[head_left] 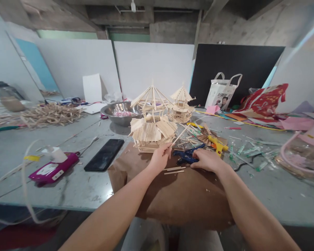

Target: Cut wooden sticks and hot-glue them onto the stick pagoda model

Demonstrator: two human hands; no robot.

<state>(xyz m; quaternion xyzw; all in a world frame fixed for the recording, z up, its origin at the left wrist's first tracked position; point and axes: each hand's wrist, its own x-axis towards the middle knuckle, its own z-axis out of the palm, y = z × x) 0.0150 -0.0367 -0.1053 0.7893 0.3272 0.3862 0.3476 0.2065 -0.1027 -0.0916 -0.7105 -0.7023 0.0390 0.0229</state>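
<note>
A wooden stick pavilion model [151, 122] stands at the far edge of a brown paper sheet [178, 195]. My left hand [161, 157] is pinched on a thin wooden stick [180, 135] that slants up to the right, right beside the model's base. My right hand [208, 160] rests on the paper with its fingers closed on a dark blue glue gun [187, 157]. Two loose sticks [174, 170] lie on the paper between my hands.
A second stick pavilion [181, 104] and a steel bowl [120, 113] stand behind the model. A black phone [104, 154] and a magenta tissue pack [53, 168] lie left. A yellow glue gun [217, 144], scattered sticks and wrappers lie right. A stick pile [48, 115] sits far left.
</note>
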